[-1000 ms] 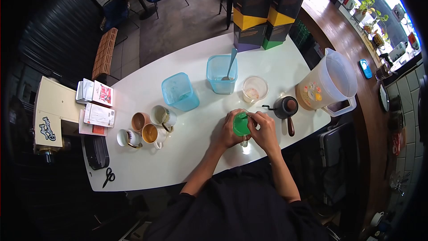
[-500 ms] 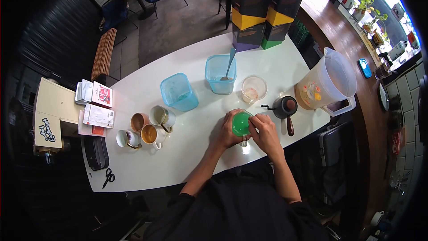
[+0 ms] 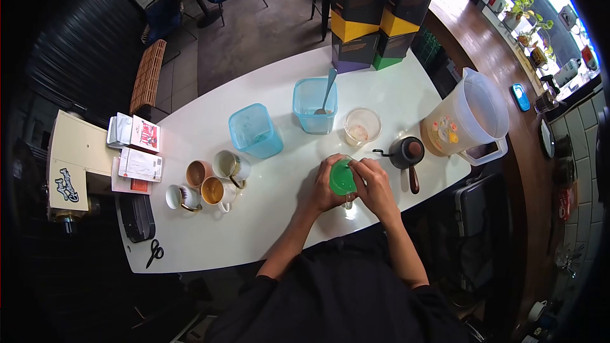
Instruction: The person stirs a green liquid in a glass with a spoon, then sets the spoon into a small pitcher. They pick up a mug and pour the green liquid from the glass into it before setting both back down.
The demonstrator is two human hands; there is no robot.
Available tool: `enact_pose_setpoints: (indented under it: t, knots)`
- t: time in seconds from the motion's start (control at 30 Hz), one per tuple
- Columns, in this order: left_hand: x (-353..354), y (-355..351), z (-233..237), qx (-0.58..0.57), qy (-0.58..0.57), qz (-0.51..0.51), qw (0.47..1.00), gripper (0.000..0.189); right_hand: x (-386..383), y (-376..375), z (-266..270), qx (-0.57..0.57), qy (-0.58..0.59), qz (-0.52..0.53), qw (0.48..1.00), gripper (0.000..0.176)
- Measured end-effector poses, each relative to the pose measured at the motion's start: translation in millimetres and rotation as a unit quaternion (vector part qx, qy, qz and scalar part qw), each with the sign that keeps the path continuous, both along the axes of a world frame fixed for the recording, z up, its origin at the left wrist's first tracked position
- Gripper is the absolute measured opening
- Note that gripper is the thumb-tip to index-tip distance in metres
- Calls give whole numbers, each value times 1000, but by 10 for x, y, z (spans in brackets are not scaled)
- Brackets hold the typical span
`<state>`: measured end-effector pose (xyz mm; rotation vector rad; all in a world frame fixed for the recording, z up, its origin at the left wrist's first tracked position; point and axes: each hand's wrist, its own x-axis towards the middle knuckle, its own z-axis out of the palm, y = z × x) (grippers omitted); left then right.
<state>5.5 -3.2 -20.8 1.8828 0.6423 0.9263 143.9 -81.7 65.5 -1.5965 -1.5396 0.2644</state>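
A clear glass cup of green liquid [image 3: 342,180] stands near the front edge of the white table, its handle pointing toward me. The fingers of my left hand [image 3: 326,189] are wrapped round the cup's left side. My right hand [image 3: 373,184] is closed at the cup's upper right rim, its fingertips pinched over the liquid; what they hold is too small to make out. Just beyond is a round clear tub [image 3: 362,127] with some residue inside. To the right sits a small dark pot [image 3: 406,152] with a wooden handle.
Two blue plastic containers [image 3: 255,131] stand farther back, one with a spoon. Several mugs [image 3: 213,190] and scissors [image 3: 154,253] are on the left. A large pitcher [image 3: 467,117] is on the right, and stacked boxes [image 3: 359,22] rise behind.
My right hand has shifted slightly up and left over the rim of the cup. My left hand stays round the cup.
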Motion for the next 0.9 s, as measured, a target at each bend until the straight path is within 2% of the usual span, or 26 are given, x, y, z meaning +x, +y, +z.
enact_pose_setpoints:
  t: [0.07,0.3,0.47,0.67,0.9]
  knots:
    - [-5,19,-35,44,0,-3,999,94,-29,-15,7,-18,25,15,999,18]
    - [-18,43,31,71,-17,-3,997,91,32,-126,84,-54,26,39,997,17]
    - [-25,62,92,109,5,1,994,84,114,-151,93,-27,-55,11,998,13]
    - [-12,59,71,116,-3,10,993,84,87,-78,52,-8,-65,-33,997,16]
    - [-24,61,65,110,14,15,994,82,1,31,-11,2,-1,-14,1000,19]
